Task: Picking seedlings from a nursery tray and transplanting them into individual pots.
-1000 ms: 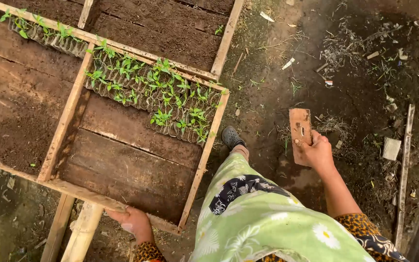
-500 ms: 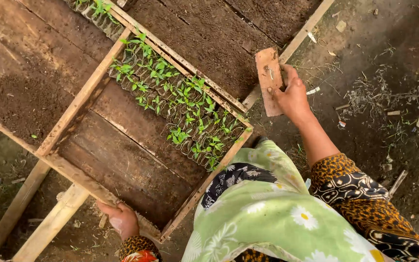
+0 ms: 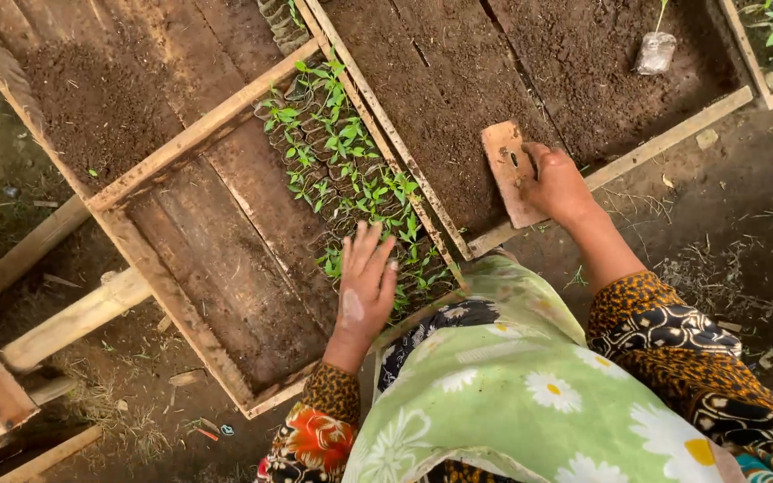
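Right hand (image 3: 558, 183) is closed around the lower right edge of a small flat wooden board (image 3: 510, 172), thumb on top, fingers underneath and out of sight; the board lies flat on the dark soil of the right-hand wooden bed (image 3: 583, 174), near its front rail. Judged stiff, light and rough-faced — a firm one-handed hold at the edge should serve, with little risk of slipping.

Left hand (image 3: 364, 286) holds nothing: fingers spread and open, palm down, resting on the near end of the row of green seedlings (image 3: 351, 179) in the left wooden tray (image 3: 194, 134). The seedlings look soft-stemmed and fragile — likely to bruise or snap under pressure, best taken low at the root block rather than by the leaves.

Beyond, a lone bagged seedling (image 3: 654, 49) stands in the right bed's far corner.
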